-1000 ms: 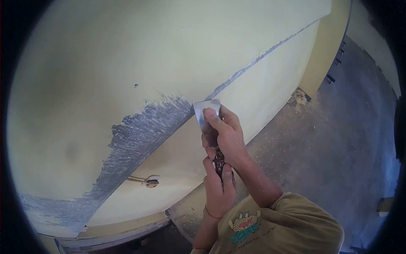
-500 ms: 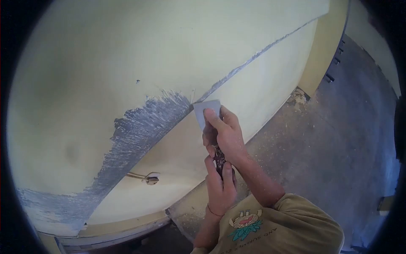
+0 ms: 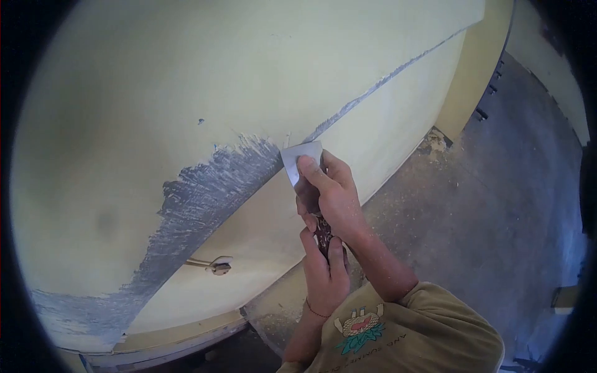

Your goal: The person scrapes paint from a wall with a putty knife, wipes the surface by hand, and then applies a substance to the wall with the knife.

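Observation:
Both hands are closed on a scraper (image 3: 293,171) with a broad metal blade and a dark, paint-flecked handle. My right hand (image 3: 336,196) wraps round the upper part, its thumb pressed flat on the blade. Lower down, my left hand (image 3: 326,273), with a thin bracelet at its wrist, grips the handle. The blade's top edge meets the cream-painted surface (image 3: 155,68) at its lower border. A wide grey stripped patch (image 3: 205,193) with ragged edges spreads left of the blade, and a narrow grey strip (image 3: 373,90) runs up to the right.
Below the border is a pale wall (image 3: 261,230) with a small fixture (image 3: 221,265) on a short pipe. Paint flakes lie on the grey floor (image 3: 472,211) at the right. Dark pegs (image 3: 482,114) stick out at the upper right.
The scraper has shifted slightly up and left, and its blade now catches a bright reflection. Both hands keep their grip; the view has moved a little.

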Demonstrator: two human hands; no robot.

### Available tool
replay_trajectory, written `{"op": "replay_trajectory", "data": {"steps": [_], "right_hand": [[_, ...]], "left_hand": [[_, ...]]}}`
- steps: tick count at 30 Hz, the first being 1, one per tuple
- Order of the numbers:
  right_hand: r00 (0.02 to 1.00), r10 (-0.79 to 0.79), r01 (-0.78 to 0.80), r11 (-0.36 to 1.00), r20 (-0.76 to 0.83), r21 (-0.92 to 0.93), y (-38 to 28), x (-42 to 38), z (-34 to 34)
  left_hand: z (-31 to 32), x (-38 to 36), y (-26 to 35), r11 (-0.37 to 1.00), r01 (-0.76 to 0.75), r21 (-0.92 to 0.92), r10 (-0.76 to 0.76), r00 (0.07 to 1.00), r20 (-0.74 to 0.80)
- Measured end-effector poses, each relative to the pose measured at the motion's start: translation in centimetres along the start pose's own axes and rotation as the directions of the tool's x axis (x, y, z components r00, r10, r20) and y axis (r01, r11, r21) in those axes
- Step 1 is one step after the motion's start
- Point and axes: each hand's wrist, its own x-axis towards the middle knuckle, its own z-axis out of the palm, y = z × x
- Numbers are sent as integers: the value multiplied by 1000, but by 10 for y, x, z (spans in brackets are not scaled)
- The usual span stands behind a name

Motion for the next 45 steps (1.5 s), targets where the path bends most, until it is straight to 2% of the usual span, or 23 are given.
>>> {"op": "replay_trajectory", "data": {"steps": [4,6,9,12,18,23,25,33,36,40,42,45], "right_hand": [[999,4,-4,1000,35,12,-17,6,1],[996,-84,84,996,7,8,-28,6,4],[997,-81,81,996,3,-24,-23,-3,4],[996,-85,85,996,9,-27,-9,-4,1],[1000,14,-14,999,20,-40,-5,-7,-1],[998,-57,57,998,8,-37,-1,2,-2],[1000,-27,27,999,-1,-29,-12,1,0],[999,-39,40,999,17,-19,-21,13,-1],[1000,3,-1,996,29,-87,-29,1,-2],[1000,-2,3,999,13,-47,-17,-5,4],[1000,-14,15,998,22,-59,-11,-8,2],[998,47,-47,999,47,-9,-6,-12,0]], "left_hand": [[3,9,21,996,-43,72,41,999,18],[10,12,38,999,-15,42,16,1000,-27],[10,4,27,999,3,-53,-6,999,-48],[10,-4,20,999,-8,-52,6,999,-49],[10,-7,11,997,11,-76,-14,999,-47],[5,1,16,999,13,-34,-14,999,-45],[3,4,15,999,20,-38,-21,1000,-23],[17,13,19,997,-73,-16,73,997,-1],[18,7,26,997,19,-78,-20,1000,-5],[10,-5,24,997,25,-78,-26,1000,-15],[10,-12,20,1000,10,-12,-10,999,-34],[7,-14,9,998,40,-54,-41,999,-20]]}}
